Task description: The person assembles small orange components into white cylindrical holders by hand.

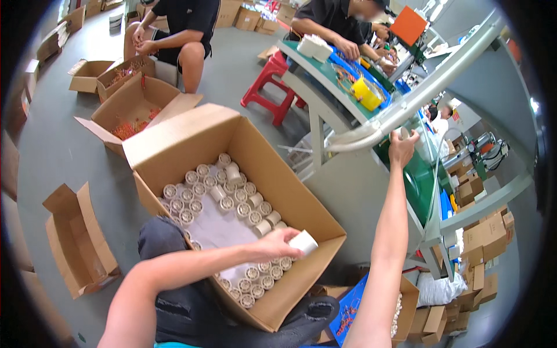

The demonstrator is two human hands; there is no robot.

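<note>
A white plastic cylinder (304,242) is gripped by its end in my left hand (277,243), over the right side of a large open cardboard box (278,168). Inside that box stand and lie several white cylindrical parts (226,203) with spoked ends, around a pale sheet (217,232). My right arm reaches far forward to the right. At its end my right hand (401,149) has its fingers curled around another white cylinder (403,133), above the green work surface (415,174).
A pale pipe frame (429,93) slants close to my right hand. Behind it a bench carries a yellow spool (368,93). A red stool (272,87) stands ahead. Open cartons (125,110) with red parts sit at the left, where a seated person (185,35) works; another works at the bench.
</note>
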